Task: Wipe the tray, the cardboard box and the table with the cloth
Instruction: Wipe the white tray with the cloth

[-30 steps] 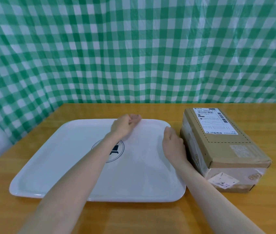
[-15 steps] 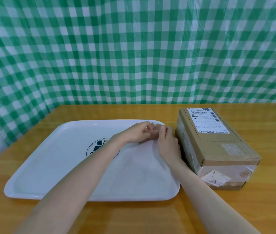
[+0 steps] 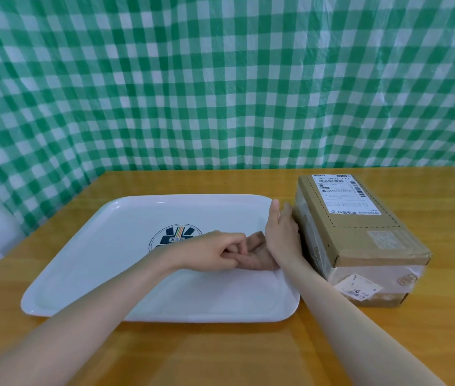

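Observation:
The white tray (image 3: 87, 263) with a round logo lies on the wooden table (image 3: 220, 355). My left hand (image 3: 215, 253) is over the tray's middle, fingers pinched on a brownish cloth (image 3: 258, 253) that lies on the tray. My right hand (image 3: 282, 232) rests edge-on against the tray's right rim, fingers stretched out, squeezed between the tray and the cardboard box (image 3: 359, 232). It holds nothing. The box stands right of the tray with a shipping label on top. The tray's near right part looks matte white, as if covered by a thin sheet.
A green and white checked plastic sheet (image 3: 220, 93) hangs behind the table and along its left side. Bare wood shows in front of the tray and to the right of the box.
My left hand has drawn back from the tray's far right corner to its middle, and the brownish cloth now shows in its fingers. My right hand stayed by the right rim.

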